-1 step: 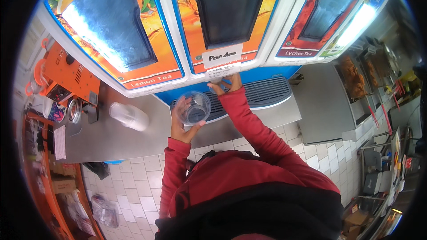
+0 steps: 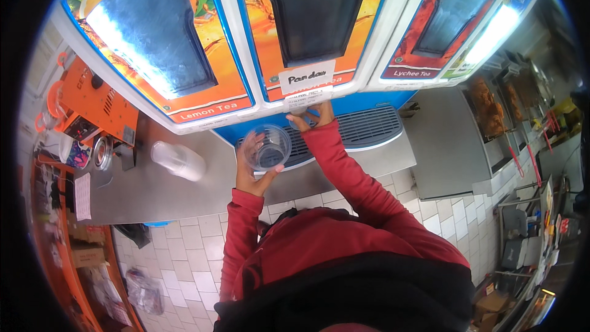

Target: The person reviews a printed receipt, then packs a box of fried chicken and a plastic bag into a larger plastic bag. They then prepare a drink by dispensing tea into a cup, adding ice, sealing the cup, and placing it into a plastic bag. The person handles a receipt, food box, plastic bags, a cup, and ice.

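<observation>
My left hand [image 2: 251, 175] is wrapped round the side of a clear plastic cup [image 2: 279, 141], its rim tilted up toward me. The cup's bottom looks dark; whether liquid is in it I cannot tell. It hovers by the left end of the grey drip tray [image 2: 375, 129], below a drink dispenser [image 2: 246, 43] with tall panels. My right hand [image 2: 321, 117] reaches under the middle panel, fingers closed round a small translucent part [image 2: 301, 122] beneath a paper label [image 2: 307, 78]. That part is mostly hidden, so I cannot tell what it is.
On the steel counter [image 2: 123, 193] at left lies a stack of white cups [image 2: 178, 161]. Further left stands an orange machine [image 2: 101, 104]. To the right are a metal counter [image 2: 452, 154] and trays of fried food [image 2: 485, 104] with red-handled tongs [image 2: 516, 157].
</observation>
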A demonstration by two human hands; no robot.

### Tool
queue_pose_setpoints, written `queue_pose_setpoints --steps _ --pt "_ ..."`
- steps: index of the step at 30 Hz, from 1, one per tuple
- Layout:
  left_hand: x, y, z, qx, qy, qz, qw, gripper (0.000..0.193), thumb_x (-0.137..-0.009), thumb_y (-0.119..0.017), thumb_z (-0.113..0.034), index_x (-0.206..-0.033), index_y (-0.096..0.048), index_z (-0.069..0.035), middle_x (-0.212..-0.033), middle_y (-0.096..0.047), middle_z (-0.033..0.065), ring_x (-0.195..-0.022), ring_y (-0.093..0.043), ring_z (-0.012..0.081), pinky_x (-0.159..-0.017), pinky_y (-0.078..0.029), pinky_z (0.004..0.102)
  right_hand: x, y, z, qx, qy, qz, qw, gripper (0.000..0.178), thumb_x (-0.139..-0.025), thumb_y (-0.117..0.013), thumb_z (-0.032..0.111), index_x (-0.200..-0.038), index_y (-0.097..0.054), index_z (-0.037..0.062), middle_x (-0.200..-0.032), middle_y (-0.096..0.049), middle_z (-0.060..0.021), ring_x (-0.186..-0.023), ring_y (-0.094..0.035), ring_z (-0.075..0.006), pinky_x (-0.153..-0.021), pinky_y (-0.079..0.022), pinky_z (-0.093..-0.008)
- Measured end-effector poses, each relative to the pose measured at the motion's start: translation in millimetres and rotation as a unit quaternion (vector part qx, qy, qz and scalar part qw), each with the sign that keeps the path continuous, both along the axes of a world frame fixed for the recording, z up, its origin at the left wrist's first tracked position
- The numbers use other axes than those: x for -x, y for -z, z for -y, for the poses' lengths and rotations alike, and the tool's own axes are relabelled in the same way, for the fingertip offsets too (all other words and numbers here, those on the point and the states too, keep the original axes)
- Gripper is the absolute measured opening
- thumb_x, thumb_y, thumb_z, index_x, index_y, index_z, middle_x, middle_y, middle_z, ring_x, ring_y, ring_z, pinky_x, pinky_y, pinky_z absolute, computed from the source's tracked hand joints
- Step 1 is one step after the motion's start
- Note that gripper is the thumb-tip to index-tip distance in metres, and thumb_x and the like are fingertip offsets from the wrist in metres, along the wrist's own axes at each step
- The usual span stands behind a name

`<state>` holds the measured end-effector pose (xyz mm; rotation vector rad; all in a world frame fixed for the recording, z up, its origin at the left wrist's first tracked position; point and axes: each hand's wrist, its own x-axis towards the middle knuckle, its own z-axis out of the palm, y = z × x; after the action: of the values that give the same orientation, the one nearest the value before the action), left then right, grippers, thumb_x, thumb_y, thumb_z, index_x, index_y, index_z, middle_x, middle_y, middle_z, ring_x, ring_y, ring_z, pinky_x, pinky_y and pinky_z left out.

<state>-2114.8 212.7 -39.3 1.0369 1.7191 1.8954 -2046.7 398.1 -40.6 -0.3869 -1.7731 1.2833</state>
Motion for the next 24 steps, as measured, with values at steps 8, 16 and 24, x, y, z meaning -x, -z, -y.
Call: queue_pose_setpoints --steps 8,16,24 --pt "5 8 -18 -0.015 -0.025 -0.035 0.999 0.088 -0.064 -0.081 -0.011 -0.134 -0.028 -0.003 -0.13 -0.041 0.0188 -0.122 -0.041 0.0278 -0.102 -0.034 0.0386 1 1 -1 -0.003 0.007 -0.004 1.0 0.061 -0.069 -0.078 0.009 -0.116 -0.04 0.0025 -0.113 -0.048 -0.0155 -0.102 -0.056 -0.0275 -0.081 -0.052 -0.0377" --pt "9 19 -29 -0.022 -0.048 -0.011 0.999 0.089 -0.064 -0.083 -0.015 -0.134 -0.029 -0.006 -0.129 -0.041 0.0163 -0.12 -0.042 0.0267 -0.1 -0.038 0.0376 -4 -8 -4 0.039 -0.035 0.033 0.998 0.069 -0.069 -0.079 0.01 -0.123 -0.036 0.0039 -0.117 -0.05 -0.0159 -0.106 -0.054 -0.0284 -0.086 -0.051 -0.039" --pt "9 27 -38 -0.015 -0.05 -0.025 0.998 0.09 -0.063 -0.083 -0.016 -0.135 -0.029 -0.007 -0.126 -0.043 0.0156 -0.119 -0.042 0.0273 -0.098 -0.039 0.0378 -34 -17 -5 -0.17 -0.001 0.062 0.983 0.055 -0.072 -0.073 0.005 -0.119 -0.045 0.0048 -0.114 -0.052 -0.0141 -0.103 -0.056 -0.0276 -0.088 -0.048 -0.0389"
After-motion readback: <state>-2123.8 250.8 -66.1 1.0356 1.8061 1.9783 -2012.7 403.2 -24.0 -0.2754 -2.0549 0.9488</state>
